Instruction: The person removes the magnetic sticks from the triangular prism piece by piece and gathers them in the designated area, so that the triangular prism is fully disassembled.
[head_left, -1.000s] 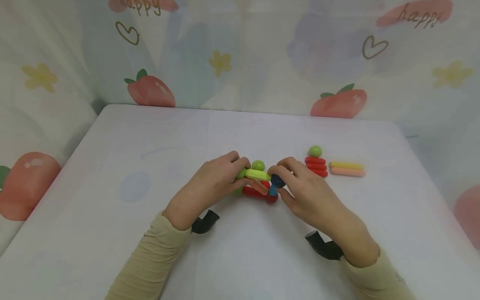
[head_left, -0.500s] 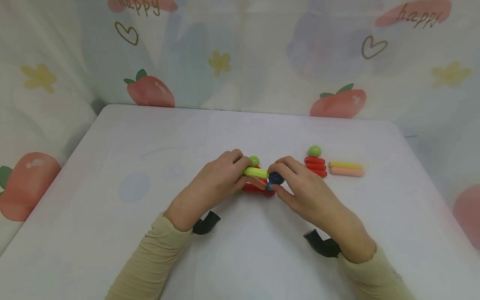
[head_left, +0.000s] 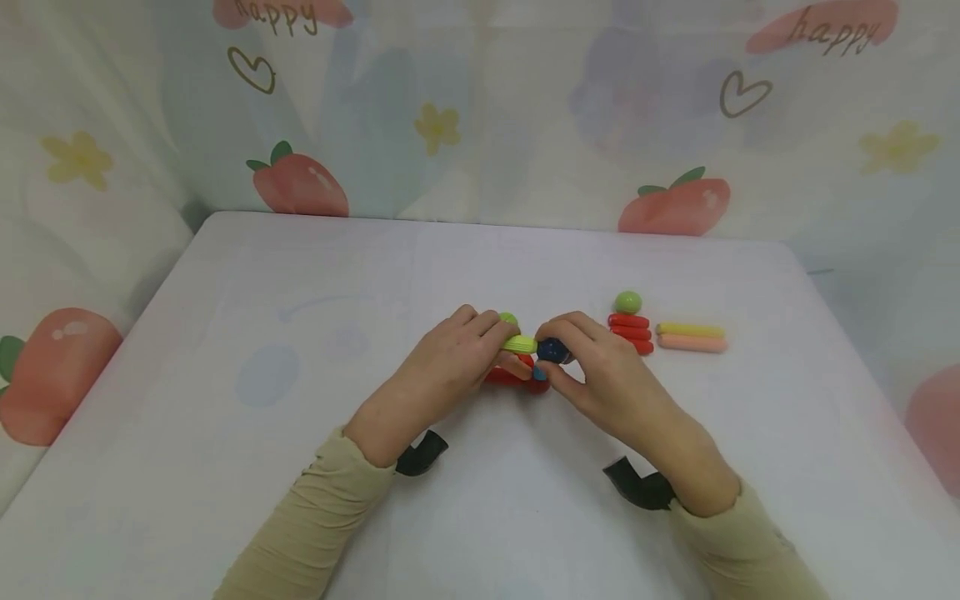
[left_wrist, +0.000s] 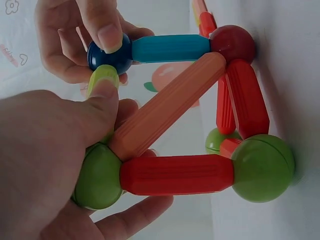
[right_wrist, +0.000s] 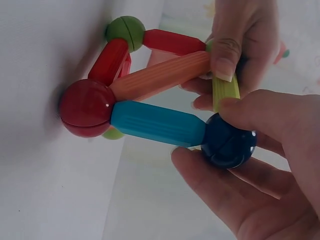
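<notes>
Here, both hands are busy at one angular frame of glossy, ridged rods and round balls, set near the middle of the smooth white tabletop (head_left: 187,467). The left hand (head_left: 450,354) pinches a yellow-green ridged rod (head_left: 519,344), its thumb lying along it next to a glossy green upper ball (left_wrist: 98,176). The right hand (head_left: 611,367) grips a shiny dark blue ball (head_left: 553,350) between thumb and fingers, where the far end of the yellow-green ridged rod meets it.

From the dark blue ball a light blue ridged rod (right_wrist: 157,124) runs down to a dark red ball (right_wrist: 86,107). An orange ridged rod (left_wrist: 167,102) slants from that red ball up to the green upper ball, and a red upright rod (left_wrist: 177,175) joins the upper ball to a green lower ball (left_wrist: 263,168). A red base rod (left_wrist: 247,97) links the lower ball with the red one; another green ball (left_wrist: 216,141) shows behind.

Well to the right of the frame lie three short red rods (head_left: 632,333) side by side, a loose green ball (head_left: 627,302) just beyond them. Beside these rods, a yellow rod (head_left: 692,330) and a peach rod (head_left: 692,343) lie parallel. Beige sleeves (head_left: 315,517) cover both forearms.
</notes>
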